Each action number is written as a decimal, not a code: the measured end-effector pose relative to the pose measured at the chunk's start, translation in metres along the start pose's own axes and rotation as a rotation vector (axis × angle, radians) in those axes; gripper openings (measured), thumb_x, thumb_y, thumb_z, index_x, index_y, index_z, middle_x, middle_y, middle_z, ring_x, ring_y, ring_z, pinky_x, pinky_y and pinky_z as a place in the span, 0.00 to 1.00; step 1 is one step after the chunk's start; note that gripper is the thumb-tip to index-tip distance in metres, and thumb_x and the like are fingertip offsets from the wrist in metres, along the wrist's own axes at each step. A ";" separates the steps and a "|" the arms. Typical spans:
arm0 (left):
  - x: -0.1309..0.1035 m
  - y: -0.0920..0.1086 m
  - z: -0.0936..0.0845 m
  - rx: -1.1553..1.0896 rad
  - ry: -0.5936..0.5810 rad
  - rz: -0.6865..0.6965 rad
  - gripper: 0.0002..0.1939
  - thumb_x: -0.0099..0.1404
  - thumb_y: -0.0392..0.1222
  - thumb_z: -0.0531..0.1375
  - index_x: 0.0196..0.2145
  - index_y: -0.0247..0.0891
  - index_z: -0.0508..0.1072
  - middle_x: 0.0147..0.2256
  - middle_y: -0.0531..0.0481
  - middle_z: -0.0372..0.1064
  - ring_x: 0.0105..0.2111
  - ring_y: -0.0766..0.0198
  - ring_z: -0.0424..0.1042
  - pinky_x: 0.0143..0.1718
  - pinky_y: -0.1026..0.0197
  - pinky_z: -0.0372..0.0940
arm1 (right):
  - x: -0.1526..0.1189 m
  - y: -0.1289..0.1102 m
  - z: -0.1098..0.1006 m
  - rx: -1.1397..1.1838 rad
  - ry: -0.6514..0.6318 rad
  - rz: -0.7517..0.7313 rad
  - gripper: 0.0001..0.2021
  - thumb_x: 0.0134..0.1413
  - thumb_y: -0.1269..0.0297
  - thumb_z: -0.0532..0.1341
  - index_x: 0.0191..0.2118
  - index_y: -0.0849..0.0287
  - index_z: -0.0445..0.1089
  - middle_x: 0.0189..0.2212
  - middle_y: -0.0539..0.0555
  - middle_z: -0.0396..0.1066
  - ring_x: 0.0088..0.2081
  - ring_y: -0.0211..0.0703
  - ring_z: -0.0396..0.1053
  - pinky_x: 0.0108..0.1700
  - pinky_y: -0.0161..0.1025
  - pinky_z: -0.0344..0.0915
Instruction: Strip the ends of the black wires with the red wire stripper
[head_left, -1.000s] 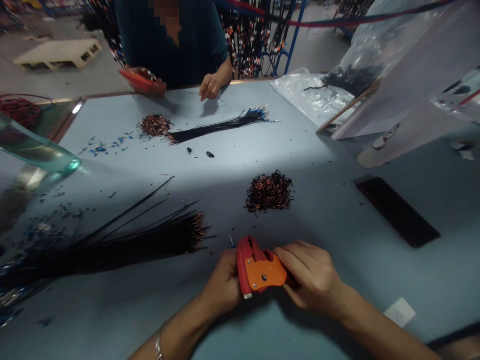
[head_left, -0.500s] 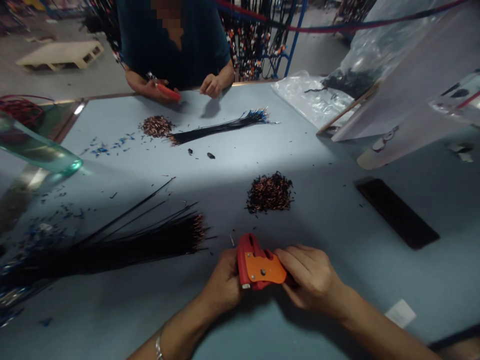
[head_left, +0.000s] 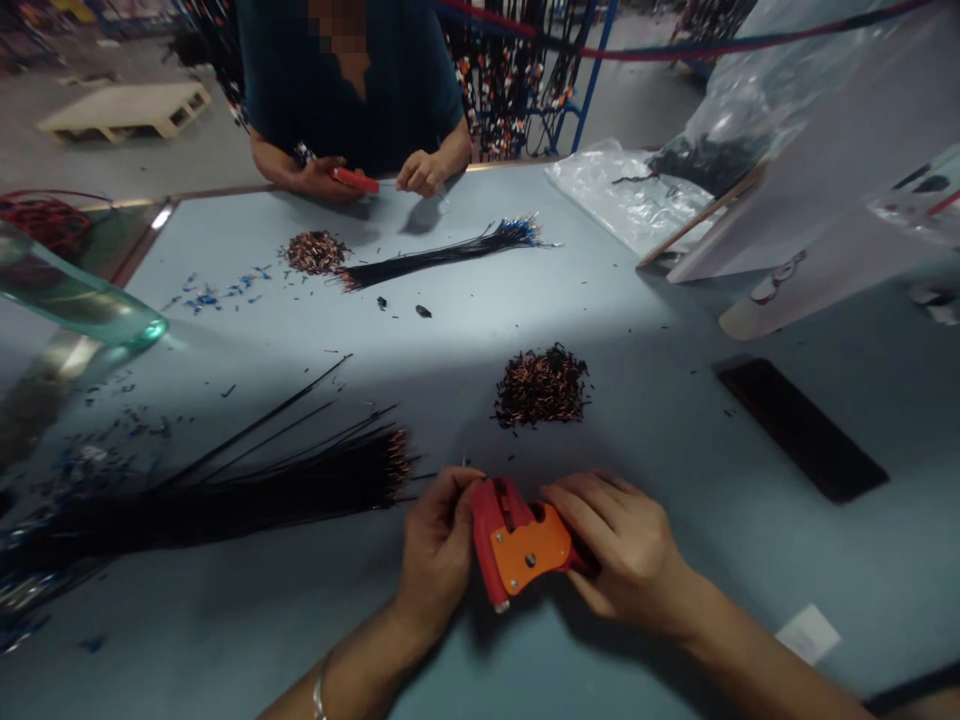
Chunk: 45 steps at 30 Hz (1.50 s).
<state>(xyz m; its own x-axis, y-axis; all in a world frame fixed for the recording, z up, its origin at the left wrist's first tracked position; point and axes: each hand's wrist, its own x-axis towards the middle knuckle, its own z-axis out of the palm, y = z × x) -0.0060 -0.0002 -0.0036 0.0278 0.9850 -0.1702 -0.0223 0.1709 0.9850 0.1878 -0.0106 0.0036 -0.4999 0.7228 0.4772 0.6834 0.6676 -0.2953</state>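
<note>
Wire stripper [head_left: 529, 555] is held on the near side of the scrap pile [head_left: 541, 387]. Person's right hand [head_left: 619, 545] is clamped round its handles, likely for squeezing leverage. Left hand [head_left: 435, 545] is up against the red nose, fingers bent, probably to steady that end — fingertips partly hidden, can't tell if they're closed on anything. Wire bundle [head_left: 285, 505] lies left of the pile, copper ends pointing rightward, presumably for easy left-hand reach. Phone [head_left: 802, 430] right of the pile — seemingly kept out of the way.

Beyond the pale blue table [head_left: 645, 470], 1 pallet [head_left: 124, 110] (wooden) lies on grey floor [head_left: 86, 172].
</note>
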 end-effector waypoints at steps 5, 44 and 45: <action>-0.001 0.000 -0.004 0.128 0.159 0.057 0.11 0.67 0.46 0.56 0.31 0.38 0.72 0.25 0.55 0.67 0.25 0.68 0.64 0.26 0.68 0.59 | -0.003 0.002 0.003 -0.049 -0.046 0.010 0.18 0.49 0.71 0.57 0.47 0.70 0.68 0.35 0.65 0.75 0.34 0.54 0.73 0.35 0.52 0.71; 0.002 0.000 -0.004 0.256 0.133 0.103 0.10 0.68 0.45 0.55 0.33 0.38 0.71 0.21 0.58 0.58 0.22 0.69 0.58 0.25 0.68 0.56 | -0.014 0.007 -0.018 1.969 -0.304 0.886 0.25 0.48 0.67 0.62 0.55 0.64 0.66 0.40 0.62 0.77 0.35 0.50 0.78 0.36 0.42 0.71; 0.002 0.000 -0.004 0.259 0.130 0.105 0.10 0.68 0.45 0.55 0.33 0.38 0.71 0.21 0.58 0.58 0.22 0.69 0.58 0.25 0.68 0.56 | -0.014 0.008 -0.021 1.951 -0.267 0.858 0.26 0.48 0.67 0.62 0.55 0.63 0.66 0.40 0.62 0.77 0.35 0.49 0.77 0.37 0.43 0.71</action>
<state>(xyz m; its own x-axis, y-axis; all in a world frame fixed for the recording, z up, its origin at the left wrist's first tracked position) -0.0099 0.0023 -0.0041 -0.0902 0.9945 -0.0526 0.2377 0.0728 0.9686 0.2117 -0.0193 0.0122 -0.6089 0.7529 -0.2499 -0.4662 -0.5945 -0.6551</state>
